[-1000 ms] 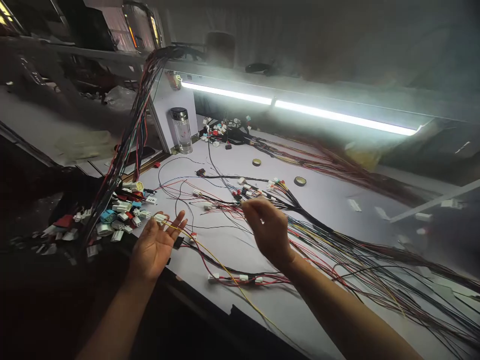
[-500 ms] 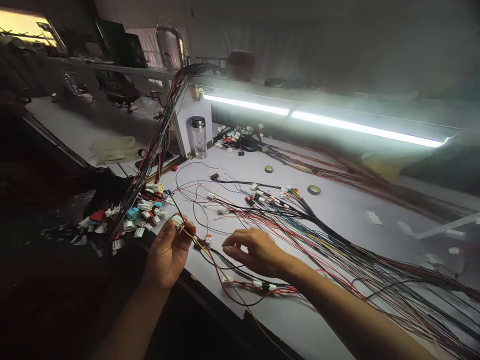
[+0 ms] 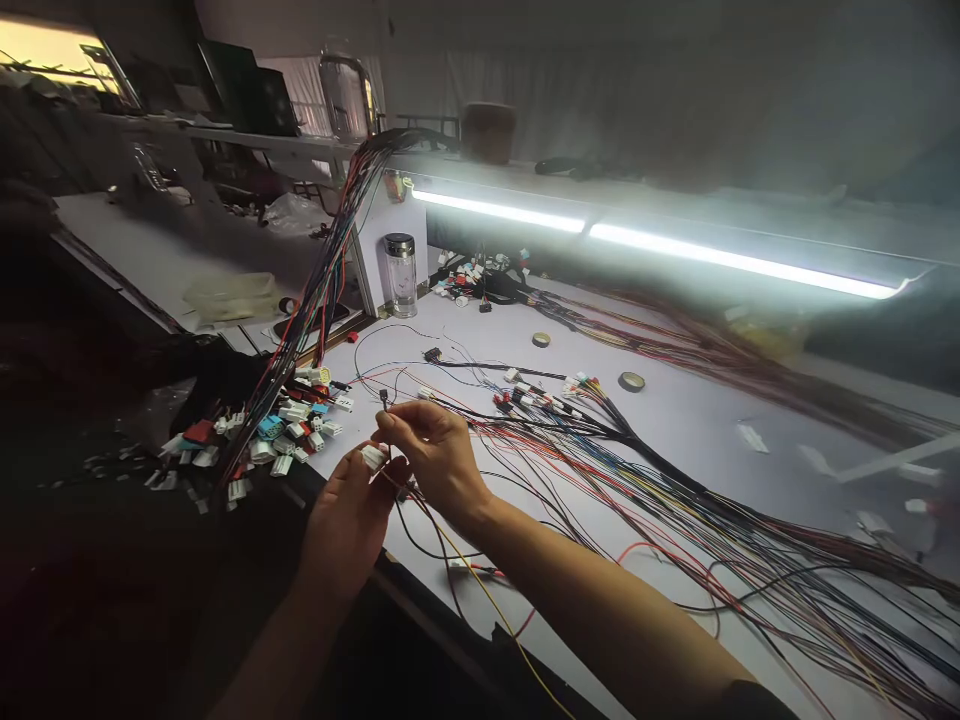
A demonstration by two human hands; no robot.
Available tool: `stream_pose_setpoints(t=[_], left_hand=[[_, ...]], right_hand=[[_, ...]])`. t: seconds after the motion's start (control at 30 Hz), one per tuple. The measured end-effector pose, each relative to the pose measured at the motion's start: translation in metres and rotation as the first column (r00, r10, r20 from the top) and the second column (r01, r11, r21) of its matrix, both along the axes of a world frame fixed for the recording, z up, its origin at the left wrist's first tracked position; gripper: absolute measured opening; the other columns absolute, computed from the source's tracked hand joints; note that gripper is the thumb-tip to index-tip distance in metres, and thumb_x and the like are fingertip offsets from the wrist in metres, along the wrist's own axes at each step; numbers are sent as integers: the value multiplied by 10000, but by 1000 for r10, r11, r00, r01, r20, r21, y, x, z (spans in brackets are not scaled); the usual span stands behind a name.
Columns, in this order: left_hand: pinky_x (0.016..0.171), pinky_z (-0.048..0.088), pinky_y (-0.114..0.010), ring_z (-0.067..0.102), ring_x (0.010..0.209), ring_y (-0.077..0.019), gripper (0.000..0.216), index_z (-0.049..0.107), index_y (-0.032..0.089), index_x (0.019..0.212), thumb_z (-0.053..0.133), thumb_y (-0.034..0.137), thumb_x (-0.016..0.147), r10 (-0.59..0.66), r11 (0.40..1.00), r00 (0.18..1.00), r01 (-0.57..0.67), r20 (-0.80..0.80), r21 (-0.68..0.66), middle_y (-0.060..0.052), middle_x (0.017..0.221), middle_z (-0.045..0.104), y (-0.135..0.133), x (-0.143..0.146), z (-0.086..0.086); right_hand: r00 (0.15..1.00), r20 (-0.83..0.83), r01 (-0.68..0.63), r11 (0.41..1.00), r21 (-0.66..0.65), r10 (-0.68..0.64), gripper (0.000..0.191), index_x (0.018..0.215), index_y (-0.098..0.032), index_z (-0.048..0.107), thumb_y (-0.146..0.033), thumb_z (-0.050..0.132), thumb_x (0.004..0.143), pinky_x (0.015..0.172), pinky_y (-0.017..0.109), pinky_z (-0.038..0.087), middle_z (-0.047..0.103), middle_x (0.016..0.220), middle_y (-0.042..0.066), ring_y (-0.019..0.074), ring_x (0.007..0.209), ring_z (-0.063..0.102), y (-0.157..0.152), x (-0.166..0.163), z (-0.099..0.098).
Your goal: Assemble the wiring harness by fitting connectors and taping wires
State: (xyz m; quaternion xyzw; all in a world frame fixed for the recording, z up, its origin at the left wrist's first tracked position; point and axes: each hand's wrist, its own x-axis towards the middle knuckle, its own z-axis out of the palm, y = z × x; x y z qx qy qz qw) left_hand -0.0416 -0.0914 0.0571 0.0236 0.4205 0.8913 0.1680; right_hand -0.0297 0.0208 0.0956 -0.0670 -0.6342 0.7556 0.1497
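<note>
My left hand (image 3: pixel 349 515) is closed around a white connector (image 3: pixel 373 458) near the table's front edge. Wires, one of them yellow (image 3: pixel 487 590), trail from it toward the lower right. Right beside it, my right hand (image 3: pixel 439 455) pinches a thin dark wire between thumb and forefinger. A small black connector (image 3: pixel 384 396) pokes up just above those fingertips. My fingers partly cover the white connector and the wires at it.
A heap of mostly white connectors (image 3: pixel 281 440) lies left, under a hanging wire bundle (image 3: pixel 330 265). A long wire harness (image 3: pixel 675 480) spreads across the white table to the right. Behind stand a glass bottle (image 3: pixel 401 280), tape rolls (image 3: pixel 631 381) and a lit tube lamp (image 3: pixel 735 262).
My right hand has moved left and up to the white connector and now pinches a dark wire. My left hand still holds the connector, slightly farther right.
</note>
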Motion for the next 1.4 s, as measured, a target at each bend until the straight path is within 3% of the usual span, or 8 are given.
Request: stream_pose_setpoints(t=[0.13, 0.3, 0.47, 0.63, 0.87, 1.13, 1.27, 1.4], left_hand=[[874, 534, -315, 669, 868, -190, 206, 694, 183, 877, 744, 348, 763, 72, 997, 997, -72, -21, -1, -39, 900, 686, -9, -3, 0], [842, 556, -340, 678, 891, -226, 283, 709, 187, 915, 793, 363, 710, 100, 994, 992, -102, -71, -30, -53, 960, 696, -19, -9, 10], [807, 560, -305, 667, 949, -215, 249, 720, 222, 935, 781, 353, 733, -27, 997, 992, 18, -126, -73, -84, 1173, 670, -22, -9, 14], [833, 550, -275, 674, 909, -171, 174, 727, 230, 938, 731, 326, 793, -84, 994, 982, 72, -170, -78, -58, 1048, 715, -19, -2, 15], [807, 563, -248, 679, 854, -157, 201, 728, 194, 927, 760, 308, 765, -61, 997, 989, 53, -136, -63, -57, 966, 727, -17, 2, 15], [832, 553, -227, 675, 897, -153, 196, 727, 185, 945, 731, 312, 796, -79, 995, 981, 66, -176, -77, -55, 963, 722, -15, 3, 12], [805, 563, -226, 687, 826, -147, 198, 730, 190, 926, 761, 301, 765, -94, 994, 982, 83, -166, -69, -46, 935, 728, -13, 1, 11], [777, 571, -230, 691, 796, -146, 188, 731, 197, 927, 755, 300, 771, -96, 995, 983, 88, -159, -56, -53, 937, 735, -9, -2, 9]], right_hand=[[994, -61, -93, 996, -1, 93, 268, 771, -166, 656, -431, 656, 806, 644, 242, 498, 640, 667, -7, 102, 628, 595, 15, 7, 1], [968, 25, -251, 951, 183, 250, 271, 726, -162, 650, -388, 599, 866, 593, 223, 461, 592, 605, -26, 84, 573, 546, 34, 24, 7], [936, 109, -352, 902, 251, 335, 274, 768, -155, 664, -380, 572, 894, 585, 214, 436, 585, 605, -23, 77, 567, 526, 40, 37, 9], [901, 164, -428, 887, 177, 402, 321, 827, -137, 684, -442, 597, 874, 579, 220, 425, 585, 627, -10, 80, 569, 514, 40, 41, 6], [975, 67, -220, 941, 257, 210, 224, 925, -156, 666, -350, 687, 815, 550, 208, 417, 577, 599, -38, 77, 542, 501, 33, 44, -1], [984, -176, 80, 859, 506, 12, 113, 780, -178, 700, -245, 644, 852, 640, 215, 438, 640, 692, -1, 86, 630, 549, 29, 44, -12], [983, 96, -178, 940, 290, 157, 235, 744, -155, 674, -339, 606, 874, 520, 202, 382, 557, 554, -37, 65, 506, 489, 34, 44, -6], [903, 193, -380, 923, -54, 383, 329, 702, -133, 640, -427, 616, 846, 487, 204, 349, 495, 522, -53, 50, 467, 422, 40, 41, -4]])
